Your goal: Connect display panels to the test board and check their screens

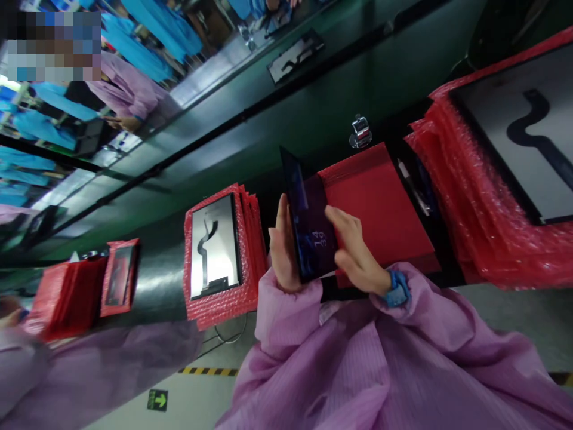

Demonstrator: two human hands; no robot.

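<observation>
A thin, dark tablet-like screen [308,227] is held tilted between my two hands, with the digits 14 and 39 glowing on its face. My left hand [283,254] supports it along the left edge, fingers pointing upward and partly hidden behind it. On the opposite edge, the fingertips and thumb of my right hand [356,254] grip the side. Beneath my right hand lies a red bubble-wrap sleeve [376,203]. To the left, a display panel [217,245] with a dark ribbon cable rests face down on a stack of red bubble sleeves [253,239].
At right, another panel [501,155] tops a thick pile of red sleeves [452,203]. A pen [412,186] and a small metal stand [360,131] are nearby. A co-worker's sleeve [111,358] reaches in at left, near more red sleeves [67,292]. A rail [250,113] crosses behind.
</observation>
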